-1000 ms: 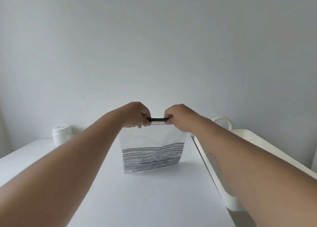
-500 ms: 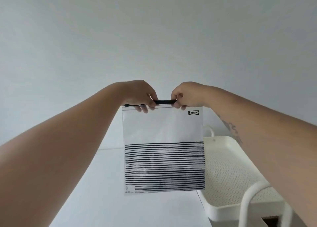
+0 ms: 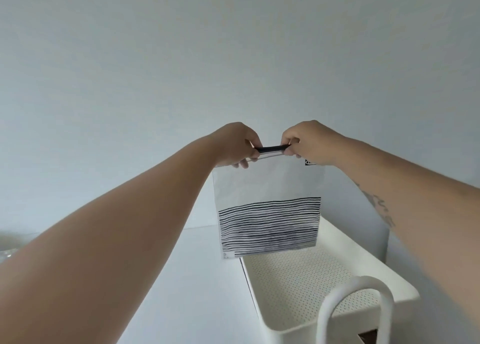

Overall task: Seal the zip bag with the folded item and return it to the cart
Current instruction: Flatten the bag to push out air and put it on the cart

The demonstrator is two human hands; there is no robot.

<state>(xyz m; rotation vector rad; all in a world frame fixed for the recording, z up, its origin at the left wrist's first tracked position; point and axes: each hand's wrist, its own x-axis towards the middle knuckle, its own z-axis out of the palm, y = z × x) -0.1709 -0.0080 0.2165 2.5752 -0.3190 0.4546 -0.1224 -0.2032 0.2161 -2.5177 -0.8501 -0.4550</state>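
Note:
The zip bag (image 3: 267,187) is white with thin black stripes across its lower half and a dark strip along the top. It hangs upright in the air, held by its top edge. My left hand (image 3: 235,143) pinches the top left corner and my right hand (image 3: 307,142) pinches the top right. A darker shape shows faintly behind the stripes; the folded item cannot be made out clearly. The bag's lower right part hangs over the far end of the white cart tray (image 3: 262,307), while its lower left corner is over the table (image 3: 187,278).
The cart tray has a perforated floor and a white looped handle (image 3: 355,310) at its near end. It stands right beside the white table's right edge. A plain wall fills the background. A blurred object (image 3: 7,242) sits at the far left.
Both hands lifted the bag off the table, then carried it right toward the cart. The view dropped, bringing the cart tray and its handle into sight.

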